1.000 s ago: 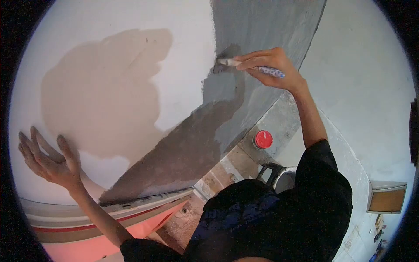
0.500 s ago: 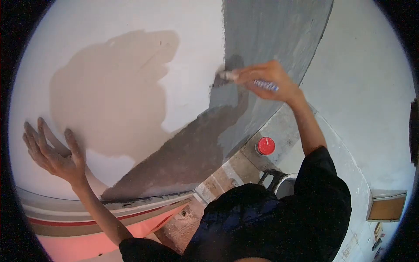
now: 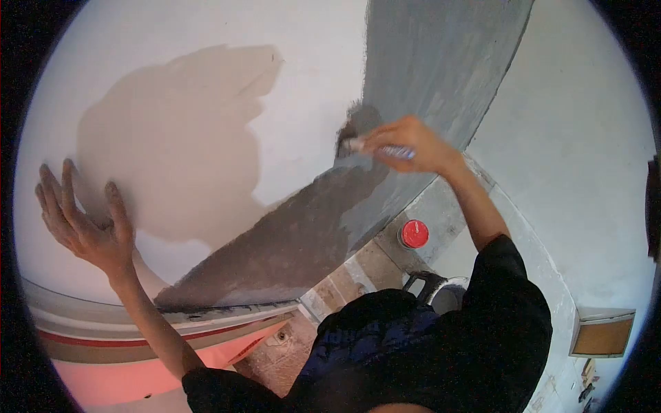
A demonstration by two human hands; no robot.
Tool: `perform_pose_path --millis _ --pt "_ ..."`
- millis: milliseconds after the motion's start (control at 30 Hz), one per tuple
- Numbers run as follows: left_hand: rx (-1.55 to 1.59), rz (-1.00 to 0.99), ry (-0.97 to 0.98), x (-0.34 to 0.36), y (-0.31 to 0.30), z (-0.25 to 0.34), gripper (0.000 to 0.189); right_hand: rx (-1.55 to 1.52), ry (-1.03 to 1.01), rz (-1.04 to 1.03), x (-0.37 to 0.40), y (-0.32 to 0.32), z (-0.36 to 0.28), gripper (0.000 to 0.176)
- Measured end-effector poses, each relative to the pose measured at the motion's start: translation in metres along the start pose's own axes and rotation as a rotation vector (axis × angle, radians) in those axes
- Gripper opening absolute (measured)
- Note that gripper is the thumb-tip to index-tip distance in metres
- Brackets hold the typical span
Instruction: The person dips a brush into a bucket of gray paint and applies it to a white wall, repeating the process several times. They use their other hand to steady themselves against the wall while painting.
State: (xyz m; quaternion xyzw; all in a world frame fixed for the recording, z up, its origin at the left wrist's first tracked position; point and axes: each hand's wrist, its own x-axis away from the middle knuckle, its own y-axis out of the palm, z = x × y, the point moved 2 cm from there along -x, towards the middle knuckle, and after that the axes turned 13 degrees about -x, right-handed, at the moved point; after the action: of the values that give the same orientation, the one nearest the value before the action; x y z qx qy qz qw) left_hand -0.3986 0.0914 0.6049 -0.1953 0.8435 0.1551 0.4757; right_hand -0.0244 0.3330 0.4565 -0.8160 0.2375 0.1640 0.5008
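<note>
My right hand is closed round the handle of a brush, whose dark bristles touch the wall at the edge between grey and white. Grey coating covers a band of the wall and a slanting strip lower down. My left hand rests on the white wall at the far left, fingers spread and holding nothing. Shadows fall across the white and grey areas.
A can with a red lid stands on the tiled floor below my right hand. Beside my body is a partly hidden bucket. A pink panel lies at lower left, and a brown-fronted box at lower right.
My right hand and the brush have moved down along the white edge, and dark grey coating now shows above the bristles. My left hand stays on the wall; the view has shifted slightly.
</note>
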Motion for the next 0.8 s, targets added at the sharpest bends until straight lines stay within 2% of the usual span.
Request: perform_pose_path --millis 67,167,267,367,433,500,633,700,733,800 --pt "0.012 0.004 0.012 0.001 0.000 -0.001 0.055 0.040 -0.078 0.106 -0.009 -0.036 -0.025 0.032" --pt "0.003 -0.001 0.005 0.001 0.000 0.001 0.055 0.122 -0.074 0.284 -0.005 -0.058 -0.049 0.029" --pt "0.032 0.018 0.013 0.000 0.002 -0.001 0.055 0.023 -0.102 0.231 0.013 -0.039 -0.042 0.024" --pt "-0.018 -0.006 -0.008 0.003 0.001 -0.001 0.056 -0.096 0.033 0.044 0.018 0.006 -0.017 0.026" --pt "-0.031 -0.015 -0.012 0.002 -0.001 0.000 0.056 -0.158 0.023 0.019 0.016 0.008 0.010 0.025" --pt "-0.040 -0.019 -0.009 0.000 -0.002 0.001 0.056 -0.162 -0.003 0.013 0.005 -0.010 0.021 0.023" --pt "-0.001 0.011 0.017 -0.001 -0.001 0.001 0.053 -0.041 -0.101 0.040 -0.030 -0.085 -0.008 0.017" --pt "0.010 0.015 0.023 -0.002 -0.001 0.001 0.053 0.074 -0.190 0.108 -0.035 -0.110 -0.036 0.020" --pt "-0.005 0.000 0.019 -0.001 -0.002 0.000 0.055 0.130 -0.239 0.139 -0.037 -0.118 -0.043 0.022" --pt "-0.018 -0.015 0.014 0.000 -0.001 -0.001 0.056 0.145 -0.214 0.154 -0.021 -0.124 -0.053 0.022"
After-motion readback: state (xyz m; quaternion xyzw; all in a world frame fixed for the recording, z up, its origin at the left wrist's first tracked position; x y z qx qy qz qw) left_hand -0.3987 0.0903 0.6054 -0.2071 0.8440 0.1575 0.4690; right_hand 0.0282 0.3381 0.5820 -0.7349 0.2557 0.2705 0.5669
